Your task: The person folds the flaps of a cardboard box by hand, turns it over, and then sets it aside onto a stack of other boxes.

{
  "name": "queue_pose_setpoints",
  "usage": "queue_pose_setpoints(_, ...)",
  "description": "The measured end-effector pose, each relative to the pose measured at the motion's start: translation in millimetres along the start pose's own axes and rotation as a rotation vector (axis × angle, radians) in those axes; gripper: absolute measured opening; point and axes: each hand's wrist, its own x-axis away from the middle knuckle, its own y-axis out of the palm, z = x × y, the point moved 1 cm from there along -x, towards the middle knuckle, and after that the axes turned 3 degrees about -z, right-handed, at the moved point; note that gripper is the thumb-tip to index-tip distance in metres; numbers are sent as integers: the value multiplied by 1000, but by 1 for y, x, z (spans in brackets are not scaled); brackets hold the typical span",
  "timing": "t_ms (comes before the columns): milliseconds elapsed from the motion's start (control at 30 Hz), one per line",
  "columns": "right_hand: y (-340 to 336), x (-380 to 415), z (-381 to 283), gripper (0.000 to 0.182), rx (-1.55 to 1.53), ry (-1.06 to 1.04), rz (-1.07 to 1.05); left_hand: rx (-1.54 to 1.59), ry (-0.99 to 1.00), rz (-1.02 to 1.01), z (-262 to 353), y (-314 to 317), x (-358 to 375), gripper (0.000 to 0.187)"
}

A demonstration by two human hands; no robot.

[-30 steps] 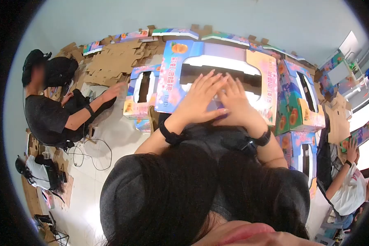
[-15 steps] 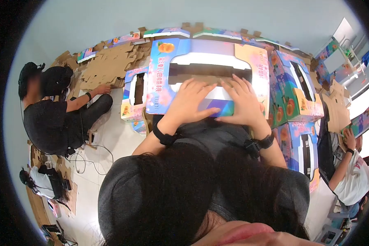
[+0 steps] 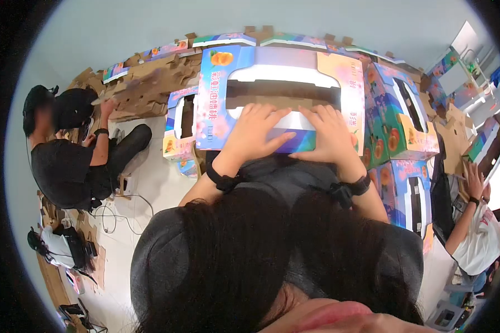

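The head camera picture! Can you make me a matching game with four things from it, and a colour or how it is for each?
1. Big front box | A. Orange
2. Left wristband | B. White
3. Shirt at far right | C. Has a wide opening
4. Fruit picture on the box | D. Black

Right pairs: 1-C, 2-D, 3-B, 4-A

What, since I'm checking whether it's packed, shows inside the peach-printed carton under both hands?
Inside the peach-printed carton, only brown cardboard shows. Its printed panels hide the inner corners; the left hand and right hand cover some of the near side.
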Motion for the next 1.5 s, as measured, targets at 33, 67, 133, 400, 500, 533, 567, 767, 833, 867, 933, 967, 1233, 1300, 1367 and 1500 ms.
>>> queue_pose_setpoints(33, 1, 0, 0, 100, -1, -1, 4, 7, 6, 10, 0, 0, 1, 55)
queue_pose_setpoints(67, 1, -1, 1, 100, -3, -2, 8, 14, 1, 8, 0, 0, 1, 55)
queue_pose_setpoints(133, 3, -3, 1, 100, -9, 3, 4, 27, -4, 5, -2, 0, 1, 54)
queue_pose_setpoints(400, 2, -2, 2, 100, 3, 9, 8, 193, -65, 116, -3, -18, -1, 35)
queue_pose_setpoints(500, 1, -2, -2, 100, 23, 13, -4, 200, -134, 156, -6, -34, -6, 25)
queue_pose_setpoints(533, 2, -1, -3, 100, 26, 16, -11, 155, -147, 158, -9, -35, -6, 23)
queue_pose_setpoints(567, 2, -2, -3, 100, 28, 17, -15, 63, -141, 150, -16, -30, -3, 22)
queue_pose_setpoints(767, 2, -5, -6, 99, 11, 36, -34, -178, -196, 52, -38, -7, 3, 24)
queue_pose_setpoints(833, 1, -5, -7, 99, 16, 36, -39, -180, -188, 66, -36, -8, 2, 24)
queue_pose_setpoints(867, 1, -4, -7, 100, 34, 23, -29, -183, -183, 72, -35, -8, 2, 24)
queue_pose_setpoints(933, 2, -3, -7, 101, 47, 8, -12, -183, -184, 68, -35, -8, 3, 25)
queue_pose_setpoints(967, 2, -3, -7, 101, 43, 6, -5, -182, -183, 68, -35, -8, 3, 25)
queue_pose_setpoints(1233, -1, 1, -10, 101, 35, -5, 13, -197, -166, 125, -25, -11, 10, 25)
queue_pose_setpoints(1300, -1, 1, -11, 100, 29, -1, 14, -198, -170, 122, -25, -11, 10, 25)
queue_pose_setpoints(1367, 0, 0, -9, 101, 15, 5, 6, -197, -169, 130, -27, -9, 10, 25)
queue_pose_setpoints(1500, -2, 1, -10, 102, -19, 32, 2, -190, -184, 110, -26, -10, 8, 25)
